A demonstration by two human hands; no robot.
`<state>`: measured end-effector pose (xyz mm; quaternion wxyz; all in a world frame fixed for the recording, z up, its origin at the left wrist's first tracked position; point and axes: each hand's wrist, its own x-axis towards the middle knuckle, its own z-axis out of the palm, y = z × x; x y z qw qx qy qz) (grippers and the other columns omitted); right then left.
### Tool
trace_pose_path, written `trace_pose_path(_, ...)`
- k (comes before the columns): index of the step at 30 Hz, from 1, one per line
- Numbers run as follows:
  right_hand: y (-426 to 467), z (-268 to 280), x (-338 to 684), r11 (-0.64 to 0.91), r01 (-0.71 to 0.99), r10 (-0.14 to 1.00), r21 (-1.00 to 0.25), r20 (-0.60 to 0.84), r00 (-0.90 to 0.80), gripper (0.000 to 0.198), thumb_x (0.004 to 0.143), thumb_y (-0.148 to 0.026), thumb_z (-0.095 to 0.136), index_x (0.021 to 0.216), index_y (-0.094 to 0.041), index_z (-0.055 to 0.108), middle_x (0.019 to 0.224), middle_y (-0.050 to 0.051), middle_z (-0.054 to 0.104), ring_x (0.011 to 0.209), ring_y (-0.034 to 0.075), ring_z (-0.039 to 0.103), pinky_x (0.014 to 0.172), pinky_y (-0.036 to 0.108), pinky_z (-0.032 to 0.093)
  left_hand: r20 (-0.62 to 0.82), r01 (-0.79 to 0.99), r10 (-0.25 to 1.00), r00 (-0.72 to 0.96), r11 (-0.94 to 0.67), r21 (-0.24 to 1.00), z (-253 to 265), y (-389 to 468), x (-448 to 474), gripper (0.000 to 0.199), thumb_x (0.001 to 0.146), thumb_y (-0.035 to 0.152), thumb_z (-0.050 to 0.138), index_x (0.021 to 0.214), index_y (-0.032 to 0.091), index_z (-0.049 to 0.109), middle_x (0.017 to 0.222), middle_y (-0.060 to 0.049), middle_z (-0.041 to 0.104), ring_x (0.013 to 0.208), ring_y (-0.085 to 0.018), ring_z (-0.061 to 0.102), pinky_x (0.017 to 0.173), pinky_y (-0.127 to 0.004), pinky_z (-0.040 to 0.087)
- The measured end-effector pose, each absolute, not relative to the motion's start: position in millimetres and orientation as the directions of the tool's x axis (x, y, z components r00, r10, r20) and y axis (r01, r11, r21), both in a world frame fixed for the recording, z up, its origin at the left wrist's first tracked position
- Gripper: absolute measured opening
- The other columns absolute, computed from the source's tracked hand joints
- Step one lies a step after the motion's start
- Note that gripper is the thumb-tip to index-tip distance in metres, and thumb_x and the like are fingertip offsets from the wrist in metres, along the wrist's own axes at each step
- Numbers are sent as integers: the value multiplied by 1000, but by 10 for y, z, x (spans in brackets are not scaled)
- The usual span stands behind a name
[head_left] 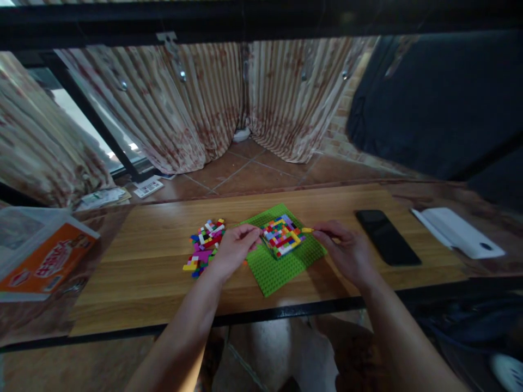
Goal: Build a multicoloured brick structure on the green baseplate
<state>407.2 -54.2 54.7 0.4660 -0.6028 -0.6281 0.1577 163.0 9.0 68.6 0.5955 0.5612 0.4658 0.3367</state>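
A green baseplate (267, 280) lies turned at an angle on the wooden table. On it stands a low square build of many-coloured toy bricks (283, 235). My right hand (345, 247) pinches a yellow toy brick (307, 230) by one end, just right of the build. At the build's left edge is my left hand (239, 245), thumb and fingertips pressed together; whatever they may hold is too small to make out. A heap of loose toy bricks (204, 242) lies left of the baseplate, partly hidden behind my left hand.
A black phone (387, 238) lies on the table's right side, with a white device (466, 231) beyond the table edge. At far left stands a clear plastic box (44, 253) with an orange label. Curtains (196, 109) hang behind the table (143, 272).
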Motion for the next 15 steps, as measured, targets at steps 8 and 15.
trace_pose_path(8,-505,491,3857,327,589,914,-739,405,1,16,89,-33,59,90,-26,73,95,4,64,89,19,63,78,34,52,-139,225,914,382,54,973,682,48,1686,22,80,36,59,79,15,66,66,0,61,58,-9,49,56,-22,38)
trace_pose_path(15,-495,507,3792,387,656,896,-648,432,-102,13,88,-27,61,90,-27,74,98,5,59,95,20,58,83,38,50,-126,245,916,381,31,969,647,60,1700,19,81,32,58,78,15,66,66,0,61,58,-9,50,55,-22,38)
